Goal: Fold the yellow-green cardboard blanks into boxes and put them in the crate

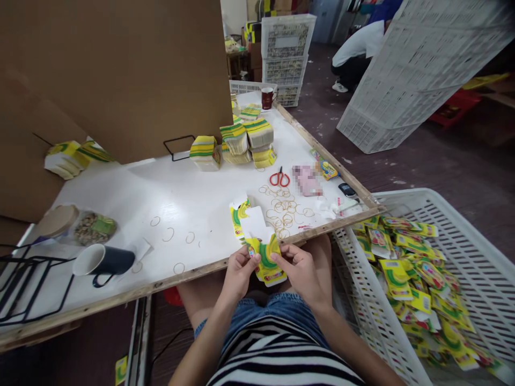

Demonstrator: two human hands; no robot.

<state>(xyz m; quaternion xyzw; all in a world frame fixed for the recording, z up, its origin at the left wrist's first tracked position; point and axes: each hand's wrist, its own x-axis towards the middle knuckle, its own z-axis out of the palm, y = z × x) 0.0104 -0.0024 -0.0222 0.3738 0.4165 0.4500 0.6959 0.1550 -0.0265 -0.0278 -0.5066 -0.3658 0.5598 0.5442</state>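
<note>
My left hand [238,272] and my right hand [302,271] both pinch a small yellow-and-green printed card package [269,260] just below the near edge of the white table [132,198]. Its white flap sticks up between my thumbs. A second flat yellow card [238,213] lies on the table just beyond it. A scatter of rubber bands [284,209] lies to the right of that card, near red scissors [279,177].
Stacks of bundled yellow cards [246,140] stand at the table's far side before a cardboard wall [120,69]. A white crate [462,252] at my right holds several finished packages [410,268]. A dark mug [105,261] lies tipped at left. A crouching person [358,51] is far back.
</note>
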